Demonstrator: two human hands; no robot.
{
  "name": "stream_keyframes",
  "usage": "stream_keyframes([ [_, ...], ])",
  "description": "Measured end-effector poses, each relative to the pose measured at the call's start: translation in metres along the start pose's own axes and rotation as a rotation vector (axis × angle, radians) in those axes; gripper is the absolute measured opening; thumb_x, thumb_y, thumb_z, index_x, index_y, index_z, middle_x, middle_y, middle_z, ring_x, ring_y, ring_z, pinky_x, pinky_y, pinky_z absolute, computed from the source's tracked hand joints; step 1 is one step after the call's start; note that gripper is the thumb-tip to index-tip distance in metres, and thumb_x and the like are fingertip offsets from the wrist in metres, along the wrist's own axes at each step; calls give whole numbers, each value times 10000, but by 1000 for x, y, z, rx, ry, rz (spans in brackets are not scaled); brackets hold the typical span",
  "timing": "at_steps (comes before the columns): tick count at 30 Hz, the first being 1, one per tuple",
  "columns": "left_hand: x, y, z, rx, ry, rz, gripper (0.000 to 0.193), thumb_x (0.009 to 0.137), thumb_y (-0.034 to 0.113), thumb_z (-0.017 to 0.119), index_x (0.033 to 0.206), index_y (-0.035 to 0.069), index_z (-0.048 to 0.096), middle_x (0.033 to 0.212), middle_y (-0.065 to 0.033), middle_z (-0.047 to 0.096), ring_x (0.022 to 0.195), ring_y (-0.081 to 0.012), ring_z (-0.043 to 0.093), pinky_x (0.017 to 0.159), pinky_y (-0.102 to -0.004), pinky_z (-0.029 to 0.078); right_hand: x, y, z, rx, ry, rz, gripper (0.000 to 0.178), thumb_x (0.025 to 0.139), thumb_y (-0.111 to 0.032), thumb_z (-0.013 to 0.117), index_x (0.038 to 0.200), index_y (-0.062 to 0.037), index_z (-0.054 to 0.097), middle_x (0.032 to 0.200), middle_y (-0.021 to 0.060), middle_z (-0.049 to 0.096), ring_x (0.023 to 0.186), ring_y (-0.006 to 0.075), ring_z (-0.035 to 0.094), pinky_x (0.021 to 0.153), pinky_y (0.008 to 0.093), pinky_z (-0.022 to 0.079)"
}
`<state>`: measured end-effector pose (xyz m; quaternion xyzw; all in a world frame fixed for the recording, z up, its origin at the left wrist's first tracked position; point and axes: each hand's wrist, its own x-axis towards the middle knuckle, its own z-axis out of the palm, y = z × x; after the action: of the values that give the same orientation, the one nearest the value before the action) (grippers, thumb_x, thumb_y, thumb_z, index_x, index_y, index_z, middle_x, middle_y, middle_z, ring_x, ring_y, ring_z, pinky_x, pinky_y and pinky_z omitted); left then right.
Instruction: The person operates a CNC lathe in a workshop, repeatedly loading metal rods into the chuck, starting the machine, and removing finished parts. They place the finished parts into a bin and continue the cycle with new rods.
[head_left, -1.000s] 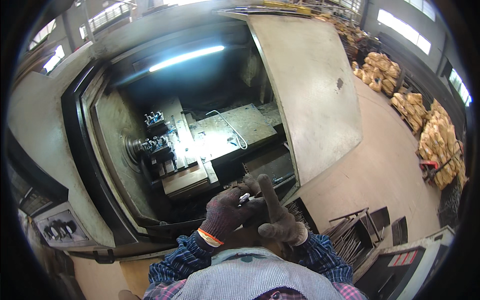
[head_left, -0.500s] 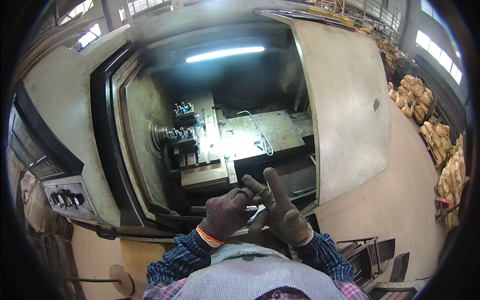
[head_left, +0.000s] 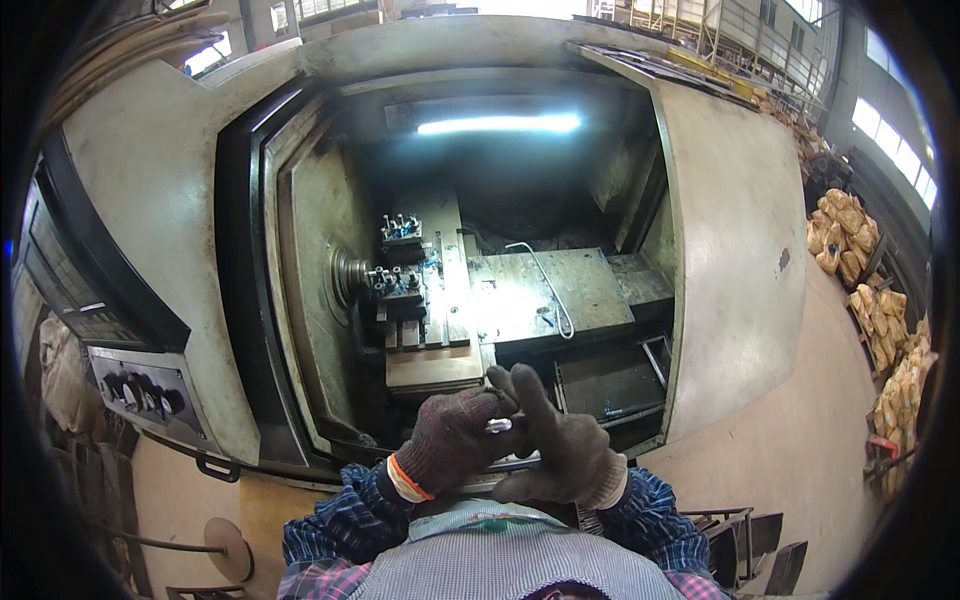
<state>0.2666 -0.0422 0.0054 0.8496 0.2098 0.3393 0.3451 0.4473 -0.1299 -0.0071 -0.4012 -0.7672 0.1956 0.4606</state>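
Both my hands are gloved and meet in front of the lathe's opening. My left hand (head_left: 455,430), in a dark reddish knit glove with an orange-edged cuff, is closed around a small shiny metal piece (head_left: 498,425) whose bright end shows. My right hand (head_left: 570,450), in a grey-brown glove, has its fingers stretched up and leftward, touching the left hand's fingertips. Beyond them, inside the lathe, are the round spindle (head_left: 348,275) and two bolted tool holders (head_left: 398,283) on a slide. A hooked metal rod (head_left: 545,290) lies on the flat cover plate.
A sliding door (head_left: 735,260) bounds the opening on the right. At the left sits a control panel (head_left: 150,395) with knobs. Tan sacks (head_left: 845,230) are piled along the far right. Metal racks (head_left: 745,535) stand low at the right, beside my sleeve.
The whole view has shifted, so the lathe sits lower and further right. My right hand has closed in on the left, and a dark bar beside my left hand no longer shows.
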Motion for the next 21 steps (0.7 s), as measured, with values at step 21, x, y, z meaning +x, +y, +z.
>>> stream_keyframes([
  [21,25,-45,13,-371,-524,-358,340,1003,285,632,1217,21,646,957,-124,714,856,-187,679,734,-341,555,0,-17,-2,-680,-55,274,1199,821,-743,648,1613,-1,138,945,174,736,743,278,750,555,386,578],
])
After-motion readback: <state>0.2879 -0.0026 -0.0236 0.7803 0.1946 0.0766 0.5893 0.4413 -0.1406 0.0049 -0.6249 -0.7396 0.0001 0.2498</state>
